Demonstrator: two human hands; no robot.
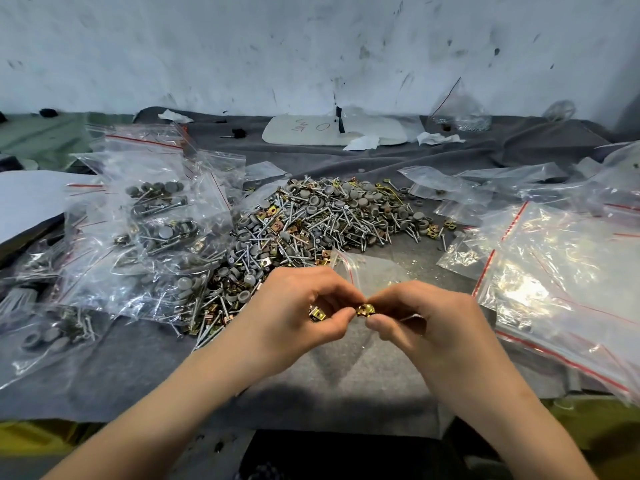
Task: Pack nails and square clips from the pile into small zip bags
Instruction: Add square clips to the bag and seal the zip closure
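A big pile [311,220] of nails, grey caps and brass square clips lies on the grey cloth in front of me. My left hand [298,306] is curled around several brass clips [317,313] in its palm. My right hand [419,317] pinches one brass square clip [365,310] between thumb and forefinger, right at the left hand's fingertips. A small empty zip bag [367,271] with a red stripe lies just beyond both hands, partly hidden by them.
Filled zip bags [156,220] are heaped at the left. Empty zip bags [561,271] are stacked at the right. A white plate-like board [311,133] and crumpled tissue lie at the back by the wall. The table's front edge is under my forearms.
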